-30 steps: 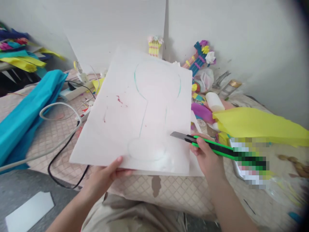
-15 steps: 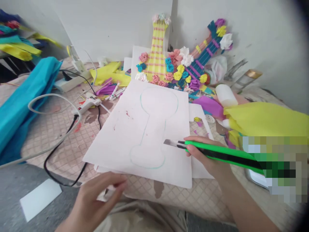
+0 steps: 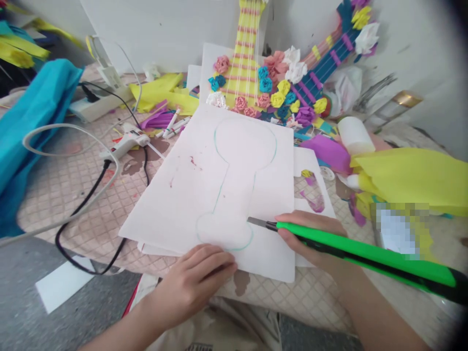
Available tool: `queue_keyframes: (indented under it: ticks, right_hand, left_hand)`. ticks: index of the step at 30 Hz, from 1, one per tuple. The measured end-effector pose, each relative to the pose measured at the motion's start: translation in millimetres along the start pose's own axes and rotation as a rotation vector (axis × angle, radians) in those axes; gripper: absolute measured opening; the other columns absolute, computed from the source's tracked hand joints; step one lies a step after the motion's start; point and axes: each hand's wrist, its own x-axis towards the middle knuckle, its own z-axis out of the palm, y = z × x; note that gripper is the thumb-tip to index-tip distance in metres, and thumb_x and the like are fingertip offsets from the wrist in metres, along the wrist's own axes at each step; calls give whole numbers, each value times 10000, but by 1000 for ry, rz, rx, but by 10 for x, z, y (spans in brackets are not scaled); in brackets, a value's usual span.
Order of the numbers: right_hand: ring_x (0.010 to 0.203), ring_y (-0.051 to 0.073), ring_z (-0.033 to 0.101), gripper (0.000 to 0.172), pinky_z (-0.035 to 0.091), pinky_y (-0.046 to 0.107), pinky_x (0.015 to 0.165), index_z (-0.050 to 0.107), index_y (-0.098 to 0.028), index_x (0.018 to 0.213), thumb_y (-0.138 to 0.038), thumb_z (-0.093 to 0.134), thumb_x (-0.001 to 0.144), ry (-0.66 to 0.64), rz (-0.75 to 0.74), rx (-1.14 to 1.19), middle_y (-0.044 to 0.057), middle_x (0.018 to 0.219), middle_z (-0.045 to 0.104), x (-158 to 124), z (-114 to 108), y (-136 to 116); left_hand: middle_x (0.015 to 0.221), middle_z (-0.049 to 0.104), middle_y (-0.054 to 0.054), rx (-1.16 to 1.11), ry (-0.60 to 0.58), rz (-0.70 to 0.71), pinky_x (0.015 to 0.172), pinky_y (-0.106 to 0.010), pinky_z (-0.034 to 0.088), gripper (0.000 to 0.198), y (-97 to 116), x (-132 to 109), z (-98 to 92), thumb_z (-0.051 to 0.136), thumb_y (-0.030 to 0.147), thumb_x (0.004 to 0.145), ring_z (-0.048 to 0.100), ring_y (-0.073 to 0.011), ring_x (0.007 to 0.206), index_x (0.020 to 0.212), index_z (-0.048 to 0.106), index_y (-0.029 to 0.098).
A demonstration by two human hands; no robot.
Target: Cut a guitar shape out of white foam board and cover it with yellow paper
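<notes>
A white foam sheet (image 3: 204,190) with a green outline of a guitar shape lies flat on the table. My left hand (image 3: 197,280) rests on its near edge, fingers curled and pressing down on the sheet. My right hand (image 3: 310,239) grips a green and black utility knife (image 3: 365,256). Its bare blade tip touches the sheet at the right side of the outline's lower bulb.
Two paper guitars covered in paper flowers (image 3: 252,83) lean against the wall behind. A glue gun (image 3: 126,144) with a black cord, a power strip (image 3: 97,105), markers, yellow crepe paper (image 3: 413,178) and blue crepe paper (image 3: 32,117) surround the sheet. A white roll (image 3: 353,136) lies at right.
The sheet was held up tilted, then laid flat on the table. My left hand let go of its edge and now presses on it. The knife tip came down to the outline.
</notes>
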Motion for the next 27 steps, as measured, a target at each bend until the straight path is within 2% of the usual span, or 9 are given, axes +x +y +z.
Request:
queue_keyframes:
  ticks: [6,14,20,24,27]
  right_hand:
    - [598,136,661,104,528,236,549,663,-254,857,-230,585,792,-18,27,20,-4,726,715,-7,6,-40]
    - [582,131,640,142,509,246,538,638,-263,895,-191,581,787,-33,-29,-18,-12,716,701,-20,19,-67]
    - [608,138,636,134,494,256,536,622,-265,914,-207,563,808,-117,-14,-89,-3,747,695,-45,19,-75]
    - [604,129,630,138,495,246,545,606,-266,929,-201,555,818,-100,-28,-85,-7,743,686,-50,24,-80]
    - [587,123,625,118,482,238,529,606,-263,912,-208,545,827,-122,-18,-86,-15,714,675,-34,30,-92]
  left_hand:
    - [1013,668,-102,29,28,-2,851,-303,488,244,13,3,19,455,78,875,565,-186,971,1056,613,121]
    - [952,659,-69,17,68,-125,773,-281,498,208,83,36,77,492,101,866,568,-164,884,1002,634,168]
    - [875,653,-35,63,170,-187,709,-274,462,179,129,90,146,567,97,824,560,-147,796,957,647,187]
    - [816,652,-21,58,235,-199,668,-270,440,74,143,135,172,632,164,801,549,-144,745,866,657,191]
    - [778,644,-10,59,259,-205,648,-268,417,76,143,150,195,645,128,782,533,-137,712,824,654,190]
